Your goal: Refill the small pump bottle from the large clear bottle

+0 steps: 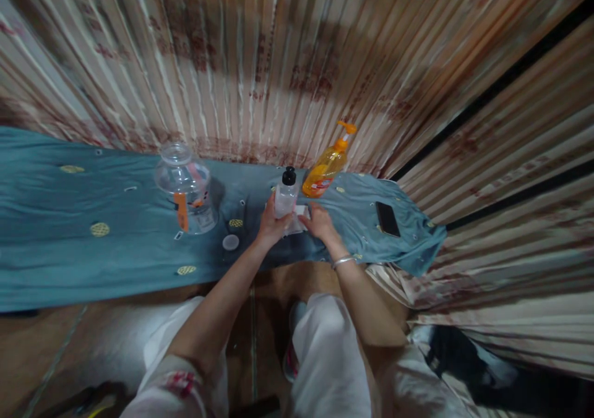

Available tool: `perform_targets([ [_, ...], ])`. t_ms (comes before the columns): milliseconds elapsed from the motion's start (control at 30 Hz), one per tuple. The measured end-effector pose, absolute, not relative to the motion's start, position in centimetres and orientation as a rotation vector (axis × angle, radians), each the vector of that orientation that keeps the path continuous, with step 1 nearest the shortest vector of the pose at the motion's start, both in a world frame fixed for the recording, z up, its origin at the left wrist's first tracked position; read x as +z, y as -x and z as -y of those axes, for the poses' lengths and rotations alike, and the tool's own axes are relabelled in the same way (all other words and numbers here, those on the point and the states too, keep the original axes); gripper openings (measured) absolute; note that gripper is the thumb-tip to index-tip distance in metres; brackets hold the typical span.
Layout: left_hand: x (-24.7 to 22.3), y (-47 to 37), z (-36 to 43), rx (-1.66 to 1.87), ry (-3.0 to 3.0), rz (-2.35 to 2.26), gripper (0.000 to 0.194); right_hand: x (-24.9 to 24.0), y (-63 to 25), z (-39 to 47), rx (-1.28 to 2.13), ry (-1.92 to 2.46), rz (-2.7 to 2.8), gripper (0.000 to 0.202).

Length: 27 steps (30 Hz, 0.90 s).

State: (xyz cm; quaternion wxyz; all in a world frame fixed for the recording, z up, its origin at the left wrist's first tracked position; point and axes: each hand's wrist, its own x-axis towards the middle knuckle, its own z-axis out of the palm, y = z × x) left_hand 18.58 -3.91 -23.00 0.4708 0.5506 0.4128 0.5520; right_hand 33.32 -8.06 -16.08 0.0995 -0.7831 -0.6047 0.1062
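A small clear bottle (286, 198) with a black cap stands upright, and my left hand (273, 225) is wrapped round its lower left side. Against the bottle's right side is a thin white piece (296, 224), like a sheet or tissue; its exact kind is unclear. My right hand (321, 223), with a silver bangle at the wrist, pinches that piece's right edge between thumb and fingers. Just behind both hands, an orange pump bottle (325, 172) of yellow-orange liquid rests on the cloth. To the left lies a round whitish lid (231, 242).
A large clear plastic jar (188, 189) with orange markings stands left on the teal cloth-covered table (125, 257). A dark phone (387, 219) lies at the right. Pleated curtains (241, 65) hang behind and along the right side.
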Motion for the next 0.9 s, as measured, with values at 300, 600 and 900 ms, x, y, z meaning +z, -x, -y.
perform_targets([
  [300,-22.3,-16.8,4.0,1.379,-1.279,-0.987,0.060,-20.9,-31.8,7.6,0.259,2.258,1.812,0.013],
  [600,-21.6,-15.6,3.9,1.375,-1.238,-0.984,0.061,-21.7,-31.5,7.6,0.355,2.118,1.563,0.045],
  [900,-20.8,-14.1,4.1,1.399,-1.255,-1.014,0.063,-20.2,-32.0,7.8,0.699,1.813,1.248,0.022],
])
